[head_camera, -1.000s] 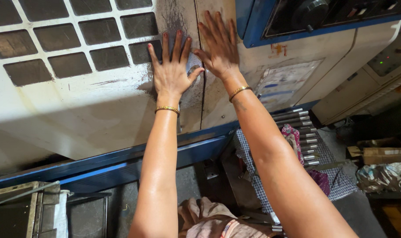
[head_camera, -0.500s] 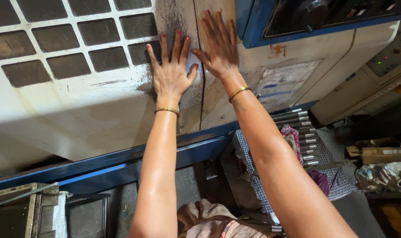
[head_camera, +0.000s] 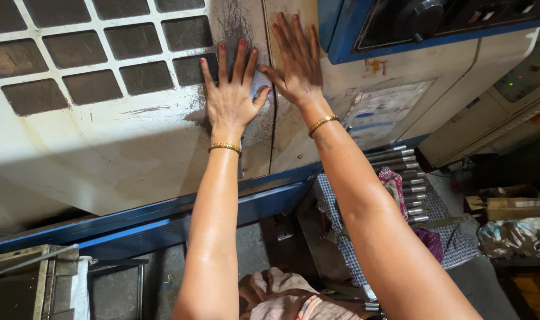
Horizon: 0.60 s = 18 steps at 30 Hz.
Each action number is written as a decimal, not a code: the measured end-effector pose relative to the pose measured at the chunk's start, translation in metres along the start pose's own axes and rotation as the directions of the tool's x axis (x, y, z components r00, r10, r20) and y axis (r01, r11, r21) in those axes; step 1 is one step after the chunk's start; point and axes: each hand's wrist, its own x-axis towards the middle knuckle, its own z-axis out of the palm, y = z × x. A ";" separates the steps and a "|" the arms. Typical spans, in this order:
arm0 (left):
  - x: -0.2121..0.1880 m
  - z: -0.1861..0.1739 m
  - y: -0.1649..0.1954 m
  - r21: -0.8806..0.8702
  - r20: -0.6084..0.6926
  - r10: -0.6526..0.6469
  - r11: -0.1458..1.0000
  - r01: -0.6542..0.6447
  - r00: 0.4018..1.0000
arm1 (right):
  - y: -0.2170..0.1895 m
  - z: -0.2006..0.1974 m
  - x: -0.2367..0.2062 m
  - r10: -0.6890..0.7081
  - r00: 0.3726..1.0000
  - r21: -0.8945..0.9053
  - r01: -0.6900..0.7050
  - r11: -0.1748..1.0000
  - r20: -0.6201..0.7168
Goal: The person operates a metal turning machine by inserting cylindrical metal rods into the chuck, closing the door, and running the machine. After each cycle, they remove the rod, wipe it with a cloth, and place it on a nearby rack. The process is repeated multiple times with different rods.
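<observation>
Hands: left hand [head_camera: 231, 98] and right hand [head_camera: 296, 62], both flat, fingers spread, grasping nothing, pressed on the cream machine door [head_camera: 133, 142] at upper centre of the frame, either side of its vertical seam [head_camera: 273, 118]. Gold bangles on both wrists. Dark square window grid [head_camera: 86, 53] upper left. Blue rail [head_camera: 163, 216] below the door. Steel rods [head_camera: 400, 178] on checked cloth [head_camera: 341, 237], lower right. Cardboard box [head_camera: 513, 207] far right.
</observation>
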 end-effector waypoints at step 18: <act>0.000 -0.002 0.001 0.025 -0.023 -0.001 1.000 0.002 1.000 | 0.001 0.000 0.000 -0.024 1.000 0.087 0.026 0.996 -0.021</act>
